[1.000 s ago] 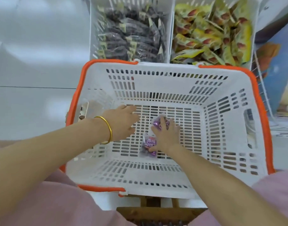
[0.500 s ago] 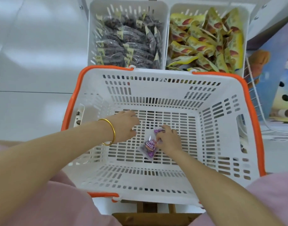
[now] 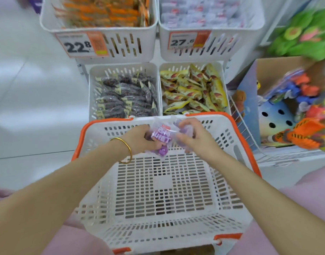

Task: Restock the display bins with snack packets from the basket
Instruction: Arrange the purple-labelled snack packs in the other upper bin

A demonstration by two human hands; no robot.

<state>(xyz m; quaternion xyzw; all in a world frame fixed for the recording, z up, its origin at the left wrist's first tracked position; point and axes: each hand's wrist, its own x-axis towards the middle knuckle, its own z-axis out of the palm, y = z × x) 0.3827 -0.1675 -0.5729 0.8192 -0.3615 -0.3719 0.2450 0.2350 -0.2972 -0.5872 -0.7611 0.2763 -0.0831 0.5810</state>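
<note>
A white basket with an orange rim (image 3: 79, 142) sits in front of me, and no packet shows on its slotted floor. Above its far wall both hands hold purple snack packets. My left hand (image 3: 139, 139), with a gold bangle on the wrist, grips a clear packet with purple print (image 3: 160, 138). My right hand (image 3: 192, 137) grips another purple packet (image 3: 186, 128), partly hidden by its fingers. Beyond the basket stand display bins: dark packets (image 3: 124, 97) on the left, yellow packets (image 3: 193, 92) on the right. Higher up are an orange-packet bin (image 3: 103, 13) and a pale-packet bin (image 3: 209, 13).
Price tags reading 22.8 (image 3: 80, 44) and 27.6 (image 3: 185, 40) hang on the upper bins. To the right a cardboard box (image 3: 268, 70) holds colourful toys, with a wire rack (image 3: 239, 115) beside it. White floor tiles (image 3: 29, 98) lie to the left. Pink clothing (image 3: 69, 240) shows at the bottom.
Both hands have risen from the basket floor to its far wall, lifting the purple packets out. My left hand now holds one. My view has tilted up, revealing the upper bins.
</note>
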